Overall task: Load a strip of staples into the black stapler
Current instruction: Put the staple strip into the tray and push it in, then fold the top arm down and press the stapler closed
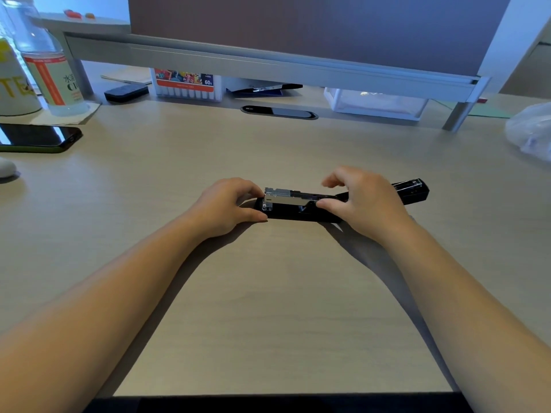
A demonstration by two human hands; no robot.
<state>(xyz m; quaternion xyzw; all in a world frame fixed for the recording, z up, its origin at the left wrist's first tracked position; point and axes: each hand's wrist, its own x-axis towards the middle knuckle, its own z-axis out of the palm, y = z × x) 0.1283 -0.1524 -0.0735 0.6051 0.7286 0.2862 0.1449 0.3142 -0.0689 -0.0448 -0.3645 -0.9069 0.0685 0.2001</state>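
Note:
The black stapler (298, 214) lies sideways on the desk in the middle of the head view. Its lid (413, 190) is swung fully open to the right. The shiny metal magazine (286, 199) is exposed above the black base. My left hand (229, 208) grips the stapler's left end, thumb on the base and fingers at the metal tip. My right hand (362, 201) rests over the magazine's right part, thumb against its side and fingers curled above. Whether a staple strip is under those fingers I cannot tell.
A phone (38, 138) lies at the left, with a bottle (49, 70) and a cup behind it. Under the monitor shelf (268, 62) stand a marker box (186, 84) and a clear bin (378, 102). A plastic bag (532, 131) sits far right.

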